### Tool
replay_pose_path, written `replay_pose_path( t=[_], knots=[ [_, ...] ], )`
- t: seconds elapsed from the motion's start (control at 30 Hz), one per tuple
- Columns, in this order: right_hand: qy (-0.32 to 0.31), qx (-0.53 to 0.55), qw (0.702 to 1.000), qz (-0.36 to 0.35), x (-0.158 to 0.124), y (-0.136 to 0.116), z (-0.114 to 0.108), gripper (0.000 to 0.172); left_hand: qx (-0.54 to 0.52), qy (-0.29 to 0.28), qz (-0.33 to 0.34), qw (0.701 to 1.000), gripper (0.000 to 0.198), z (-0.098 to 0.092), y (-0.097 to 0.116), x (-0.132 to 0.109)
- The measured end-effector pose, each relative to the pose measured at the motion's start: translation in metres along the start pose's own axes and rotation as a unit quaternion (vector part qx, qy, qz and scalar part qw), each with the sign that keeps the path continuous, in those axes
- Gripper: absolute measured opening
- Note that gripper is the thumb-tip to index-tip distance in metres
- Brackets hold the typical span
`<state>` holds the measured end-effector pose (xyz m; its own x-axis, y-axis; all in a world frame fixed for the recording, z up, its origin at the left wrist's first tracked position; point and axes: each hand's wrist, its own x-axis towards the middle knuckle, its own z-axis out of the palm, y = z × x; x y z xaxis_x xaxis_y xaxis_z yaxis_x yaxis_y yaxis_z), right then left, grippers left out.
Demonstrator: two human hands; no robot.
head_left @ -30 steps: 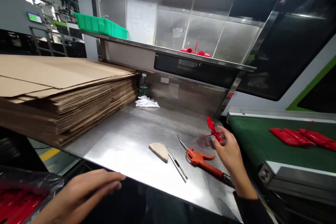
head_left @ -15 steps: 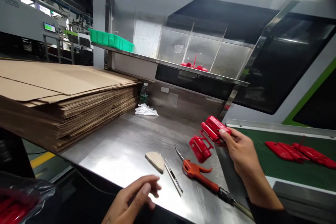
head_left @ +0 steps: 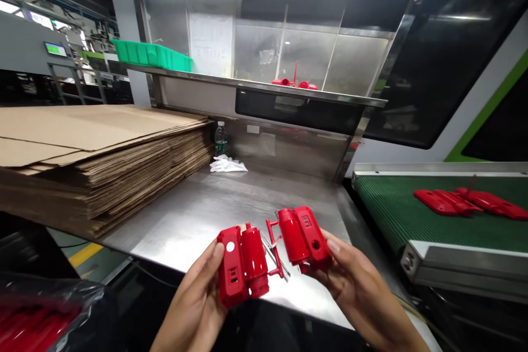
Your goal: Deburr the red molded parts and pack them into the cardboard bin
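Observation:
Two glossy red plastic molded parts, linked by a thin red runner (head_left: 281, 261), are held up over the metal table. My left hand (head_left: 200, 291) is closed on the left molded part (head_left: 231, 272), thumb on its outer edge beside a round white spot. On the opposite side, my right hand (head_left: 355, 280) grips the right molded part (head_left: 308, 234), which has a dark round hole near the thumb. Behind the runner, a slim metal utility knife (head_left: 269, 250) shows in part on the table. The parts and my hands hide the orange air blow gun and the beige pad.
Stacked cardboard sheets (head_left: 136, 176) fill the table's left side. A bottle (head_left: 221, 140) and white gloves (head_left: 227, 164) lie at the back. Red parts (head_left: 466, 202) rest on the green conveyor (head_left: 391, 214) at right. A green bin (head_left: 150, 56) stands on the shelf; bagged red parts (head_left: 37, 319) are lower left.
My right hand has brought the red molded parts left and down, in front of me. My left hand, empty before, now holds the left one. The view has shifted slightly.

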<state>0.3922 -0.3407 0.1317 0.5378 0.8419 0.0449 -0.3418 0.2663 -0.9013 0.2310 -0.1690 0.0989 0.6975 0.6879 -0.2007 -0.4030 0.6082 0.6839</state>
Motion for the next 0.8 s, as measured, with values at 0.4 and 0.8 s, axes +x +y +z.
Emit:
replay_pose_path(
  t=[0.4, 0.8],
  knots=[
    [0.026, 0.077, 0.995, 0.056, 0.004, 0.003, -0.002, 0.024, -0.091, -0.062, -0.078, 0.991, 0.051, 0.005, 0.012, -0.014],
    [0.071, 0.152, 0.981, 0.096, 0.003, 0.024, -0.041, 0.021, -0.114, -0.114, -0.091, 0.983, 0.045, 0.024, 0.002, -0.022]
  ],
)
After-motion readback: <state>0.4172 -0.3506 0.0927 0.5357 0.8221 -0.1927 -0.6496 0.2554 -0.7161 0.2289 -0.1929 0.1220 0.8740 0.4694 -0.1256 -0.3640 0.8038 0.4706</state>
